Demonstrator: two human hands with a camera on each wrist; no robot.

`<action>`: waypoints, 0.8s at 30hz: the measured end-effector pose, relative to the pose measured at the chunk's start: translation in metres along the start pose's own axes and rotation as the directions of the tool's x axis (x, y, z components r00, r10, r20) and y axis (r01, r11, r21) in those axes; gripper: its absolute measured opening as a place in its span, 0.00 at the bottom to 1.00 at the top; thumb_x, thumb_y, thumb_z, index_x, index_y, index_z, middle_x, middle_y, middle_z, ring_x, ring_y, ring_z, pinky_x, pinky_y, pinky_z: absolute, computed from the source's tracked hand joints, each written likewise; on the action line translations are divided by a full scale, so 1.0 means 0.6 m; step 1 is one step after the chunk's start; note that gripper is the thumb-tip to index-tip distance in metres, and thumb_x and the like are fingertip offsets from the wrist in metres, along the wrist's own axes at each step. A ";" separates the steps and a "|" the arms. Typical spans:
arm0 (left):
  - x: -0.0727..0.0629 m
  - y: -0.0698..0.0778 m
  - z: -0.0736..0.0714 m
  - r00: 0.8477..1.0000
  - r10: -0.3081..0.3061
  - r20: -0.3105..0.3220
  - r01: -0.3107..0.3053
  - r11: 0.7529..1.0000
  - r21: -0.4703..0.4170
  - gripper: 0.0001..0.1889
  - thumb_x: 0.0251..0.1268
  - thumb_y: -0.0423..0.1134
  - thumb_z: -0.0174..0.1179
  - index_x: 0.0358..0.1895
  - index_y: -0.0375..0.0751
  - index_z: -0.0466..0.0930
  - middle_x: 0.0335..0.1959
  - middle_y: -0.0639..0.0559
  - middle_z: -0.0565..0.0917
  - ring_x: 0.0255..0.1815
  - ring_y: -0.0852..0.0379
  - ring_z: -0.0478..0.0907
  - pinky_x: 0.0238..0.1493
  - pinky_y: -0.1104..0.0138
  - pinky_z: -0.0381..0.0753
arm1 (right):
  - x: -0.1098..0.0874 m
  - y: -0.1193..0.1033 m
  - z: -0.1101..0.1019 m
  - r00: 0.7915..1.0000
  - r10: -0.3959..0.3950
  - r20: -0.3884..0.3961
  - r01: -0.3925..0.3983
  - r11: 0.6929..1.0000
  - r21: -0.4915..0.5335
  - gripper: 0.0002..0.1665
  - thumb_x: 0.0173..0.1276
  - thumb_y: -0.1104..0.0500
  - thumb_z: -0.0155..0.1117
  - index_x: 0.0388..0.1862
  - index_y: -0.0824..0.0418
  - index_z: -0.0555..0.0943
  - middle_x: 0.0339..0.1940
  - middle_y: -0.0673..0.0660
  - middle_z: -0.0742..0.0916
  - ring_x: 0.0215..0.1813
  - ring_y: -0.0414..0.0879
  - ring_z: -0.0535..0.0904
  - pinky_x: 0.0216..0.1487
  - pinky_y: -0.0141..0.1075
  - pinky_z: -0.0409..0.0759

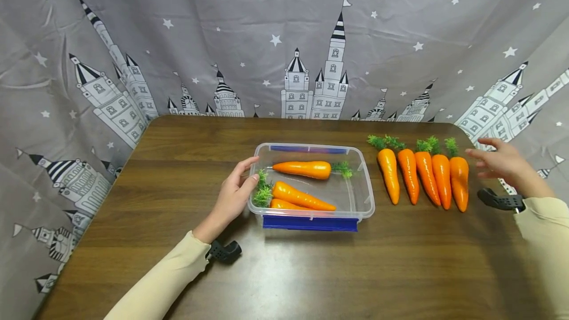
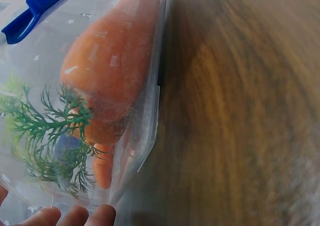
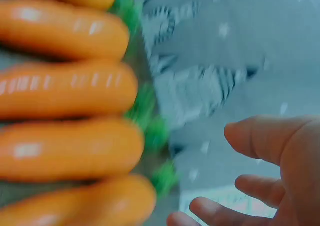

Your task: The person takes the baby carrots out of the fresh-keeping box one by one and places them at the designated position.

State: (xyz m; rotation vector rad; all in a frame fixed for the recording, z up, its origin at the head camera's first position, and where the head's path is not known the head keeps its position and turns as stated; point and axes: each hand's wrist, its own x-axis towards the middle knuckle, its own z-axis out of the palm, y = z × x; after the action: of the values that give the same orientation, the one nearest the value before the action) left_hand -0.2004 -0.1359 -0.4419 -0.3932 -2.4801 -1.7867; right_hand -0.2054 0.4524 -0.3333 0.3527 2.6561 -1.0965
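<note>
A clear plastic food box [image 1: 311,215] with blue clips stands on the table without a lid. Inside lie several toy carrots: one carrot [image 1: 302,169] along the back with its green top to the right, and others such as a carrot [image 1: 302,196] at the front with tops to the left. My left hand [image 1: 235,189] touches the box's left side, fingertips [image 2: 102,216] against its wall. To the right is a row of several carrots [image 1: 409,177], tips toward me. Beside the rightmost carrot [image 1: 459,181] my right hand [image 1: 504,162] hovers, fingers spread, holding nothing.
The brown wooden table [image 1: 178,162] carries the box and the carrot row. A grey curtain [image 1: 244,28] printed with castles and stars hangs behind it and down its sides. Each wrist wears a black camera mount, such as the left mount [image 1: 225,252].
</note>
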 end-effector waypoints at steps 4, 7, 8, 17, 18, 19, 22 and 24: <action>-0.002 -0.002 -0.002 1.000 -0.005 -0.003 0.005 1.000 0.002 0.24 0.78 0.35 0.51 0.74 0.44 0.69 0.72 0.34 0.72 0.58 0.36 0.83 0.51 0.68 0.81 | 0.000 -0.059 0.023 0.998 -0.062 0.030 0.063 0.997 -0.034 0.47 0.82 0.49 0.47 0.80 0.78 0.39 0.65 0.85 0.71 0.33 0.24 0.77 0.38 0.32 0.87; -0.004 -0.004 -0.002 1.000 -0.009 -0.002 0.009 1.000 0.005 0.24 0.78 0.35 0.51 0.74 0.44 0.69 0.72 0.34 0.72 0.58 0.36 0.83 0.52 0.64 0.82 | 0.001 -0.103 0.045 0.992 -0.095 0.087 0.100 0.993 -0.062 0.46 0.83 0.49 0.47 0.81 0.73 0.39 0.73 0.85 0.62 0.36 0.24 0.77 0.41 0.32 0.87; -0.005 -0.005 -0.002 1.000 -0.011 -0.002 0.011 1.000 0.006 0.24 0.78 0.35 0.51 0.74 0.44 0.69 0.72 0.34 0.72 0.58 0.36 0.83 0.53 0.62 0.83 | 0.002 -0.116 0.055 0.989 -0.107 0.099 0.114 0.991 -0.073 0.46 0.82 0.49 0.48 0.82 0.72 0.40 0.73 0.85 0.63 0.37 0.25 0.77 0.41 0.33 0.87; -0.003 -0.004 -0.001 1.000 -0.001 -0.012 0.001 1.000 0.003 0.24 0.77 0.35 0.52 0.73 0.44 0.70 0.72 0.35 0.73 0.57 0.36 0.83 0.56 0.52 0.83 | 0.001 -0.225 0.140 0.937 -0.287 0.201 0.316 0.940 -0.130 0.40 0.79 0.53 0.56 0.81 0.67 0.55 0.69 0.78 0.75 0.56 0.58 0.84 0.46 0.43 0.88; -0.003 -0.003 0.000 1.000 0.001 -0.014 -0.001 1.000 0.006 0.24 0.77 0.35 0.52 0.73 0.44 0.70 0.73 0.36 0.73 0.57 0.37 0.84 0.55 0.53 0.83 | 0.000 -0.236 0.149 0.928 -0.306 0.213 0.337 0.933 -0.128 0.39 0.79 0.53 0.57 0.80 0.67 0.56 0.69 0.78 0.75 0.57 0.61 0.84 0.45 0.44 0.88; -0.002 -0.003 0.000 1.000 0.000 -0.016 0.000 1.000 0.006 0.24 0.76 0.35 0.53 0.73 0.44 0.70 0.72 0.36 0.73 0.56 0.37 0.84 0.55 0.55 0.83 | -0.001 -0.246 0.158 0.921 -0.318 0.224 0.352 0.927 -0.128 0.39 0.78 0.53 0.57 0.80 0.66 0.57 0.69 0.77 0.76 0.59 0.63 0.83 0.45 0.45 0.88; -0.001 -0.003 0.001 1.000 0.002 -0.021 -0.002 1.000 0.003 0.24 0.75 0.34 0.53 0.72 0.45 0.71 0.72 0.36 0.74 0.55 0.39 0.84 0.52 0.61 0.82 | -0.001 -0.276 0.185 0.901 -0.351 0.256 0.390 0.912 -0.124 0.38 0.77 0.53 0.59 0.79 0.64 0.60 0.70 0.75 0.75 0.61 0.65 0.81 0.46 0.46 0.88; -0.001 -0.003 0.000 1.000 0.005 -0.021 -0.005 1.000 -0.006 0.24 0.75 0.34 0.53 0.72 0.45 0.71 0.71 0.35 0.74 0.55 0.39 0.84 0.50 0.65 0.81 | 0.000 -0.294 0.202 0.887 -0.373 0.273 0.417 0.900 -0.127 0.37 0.76 0.53 0.60 0.78 0.62 0.62 0.71 0.73 0.76 0.61 0.64 0.81 0.45 0.44 0.87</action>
State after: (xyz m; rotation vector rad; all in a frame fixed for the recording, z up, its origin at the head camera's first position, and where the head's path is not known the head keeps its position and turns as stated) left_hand -0.2004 -0.1363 -0.4435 -0.3793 -2.4581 -1.7875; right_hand -0.2447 0.2446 -0.3013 -0.3588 2.6352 -0.9132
